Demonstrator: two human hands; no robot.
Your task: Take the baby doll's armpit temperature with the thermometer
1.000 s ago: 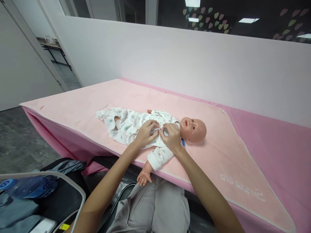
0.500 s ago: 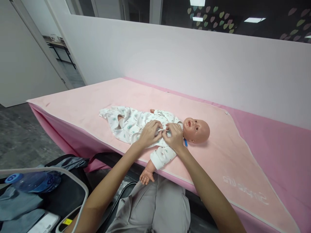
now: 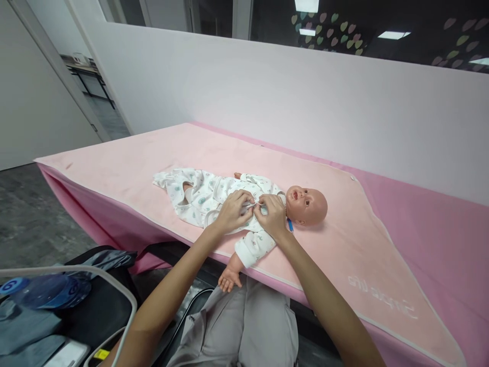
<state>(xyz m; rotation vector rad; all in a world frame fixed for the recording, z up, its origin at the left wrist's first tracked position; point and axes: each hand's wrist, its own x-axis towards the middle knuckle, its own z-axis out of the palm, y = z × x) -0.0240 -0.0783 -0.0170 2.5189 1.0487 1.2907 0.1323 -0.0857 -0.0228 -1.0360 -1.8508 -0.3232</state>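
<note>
Still, left hand (image 3: 234, 210) and right hand (image 3: 272, 214) pinch white tie (image 3: 250, 205).

One camera rides on the head of the seated person (image 3: 225, 331), above and behind the spot where the left hand (image 3: 234, 210) and right hand (image 3: 272, 213) meet, and looks forward and down at them. I see the grip near mid-frame, close enough that both forearms (image 3: 179, 286) run in from the bottom edge. It's a wide view: the lap (image 3: 267, 316) below the grip, the doorway (image 3: 101, 112) far to its upper left, the white wall (image 3: 305, 122) and dark window (image 3: 271, 25) beyond. The fingertips look too small to judge well.
</note>
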